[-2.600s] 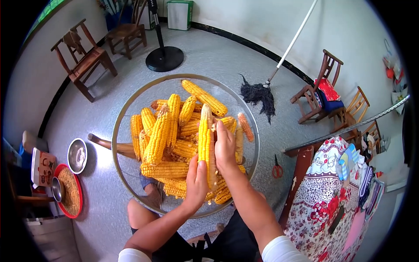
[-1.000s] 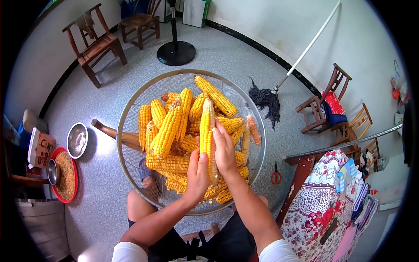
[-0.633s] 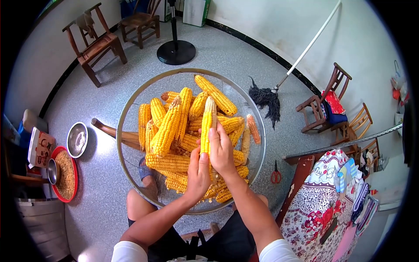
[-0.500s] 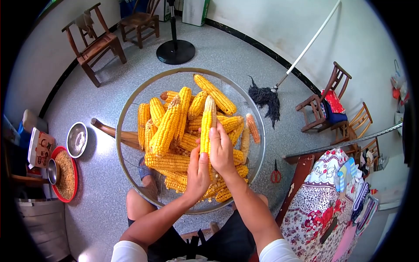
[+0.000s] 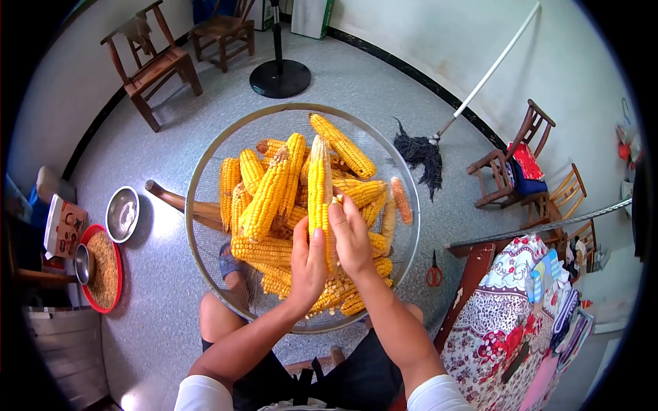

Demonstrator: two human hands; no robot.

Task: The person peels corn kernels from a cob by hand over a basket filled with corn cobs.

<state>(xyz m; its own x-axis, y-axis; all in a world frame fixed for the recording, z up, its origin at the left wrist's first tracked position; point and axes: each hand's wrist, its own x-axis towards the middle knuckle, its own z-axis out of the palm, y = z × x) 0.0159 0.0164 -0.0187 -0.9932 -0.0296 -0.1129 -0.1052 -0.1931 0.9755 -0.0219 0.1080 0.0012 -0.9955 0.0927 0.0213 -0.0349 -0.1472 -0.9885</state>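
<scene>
An upright ear of corn (image 5: 318, 185), yellow with a pale tip and a bare strip down its right side, is held over a round mesh sieve (image 5: 199, 151). My left hand (image 5: 308, 266) grips its lower left side. Against its right side are the closed fingers of my right hand (image 5: 349, 236), with loose kernels (image 5: 338, 198) at the fingertips. Several yellow ears (image 5: 267, 198) are piled in the sieve around and under my hands. A stripped reddish cob (image 5: 401, 201) lies near the sieve's right rim. Loose kernels lie near the front of the pile.
Left of the sieve are a metal bowl (image 5: 123, 214) and a red tray (image 5: 116, 288) of grain. A black mop (image 5: 421, 157) and red-handled scissors (image 5: 434, 275) are on the right, beside a bed with floral cloth (image 5: 493, 322). Wooden chairs (image 5: 154, 72) and a fan base (image 5: 279, 79) stand farther back.
The held ear has moved slightly up and left and turned, showing its bare strip. My right thumb has shifted toward its edge, with loose kernels now at the fingertips. The view has shifted slightly.
</scene>
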